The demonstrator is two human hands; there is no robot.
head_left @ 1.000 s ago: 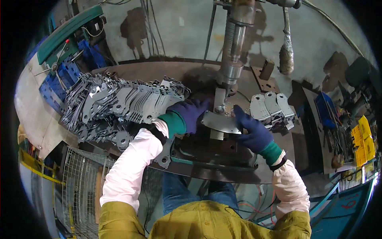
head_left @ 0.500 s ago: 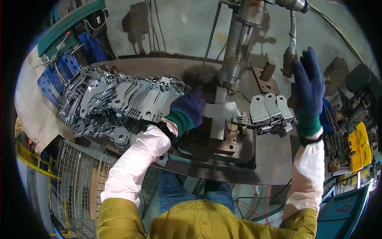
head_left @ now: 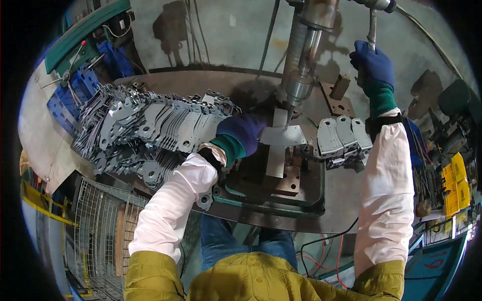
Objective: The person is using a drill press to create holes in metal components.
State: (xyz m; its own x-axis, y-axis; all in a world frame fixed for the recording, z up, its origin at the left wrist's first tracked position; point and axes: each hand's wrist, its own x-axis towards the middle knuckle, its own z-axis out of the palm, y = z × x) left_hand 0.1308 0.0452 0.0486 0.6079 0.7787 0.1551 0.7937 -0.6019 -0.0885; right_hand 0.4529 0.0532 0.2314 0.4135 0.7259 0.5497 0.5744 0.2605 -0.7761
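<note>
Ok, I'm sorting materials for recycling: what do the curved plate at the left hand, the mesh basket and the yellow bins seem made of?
Curved plate: metal, probably bare steel; smooth grey, with a soft sheen.
Mesh basket: likely metal wire, dull grey; thin crossing rods form an open grid.
Yellow bins: probably moulded plastic; bright, even colour, though the finish is hard to judge.

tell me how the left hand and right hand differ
The right hand is closed round a metal handle, while the left hand is at the left end of a metal plate, its grip unclear. The right hand sits high in the picture; the left hand is lower, near the middle. The right forearm runs nearly straight up, while the left forearm slants inward. Both wear blue gloves with green cuffs.
</note>
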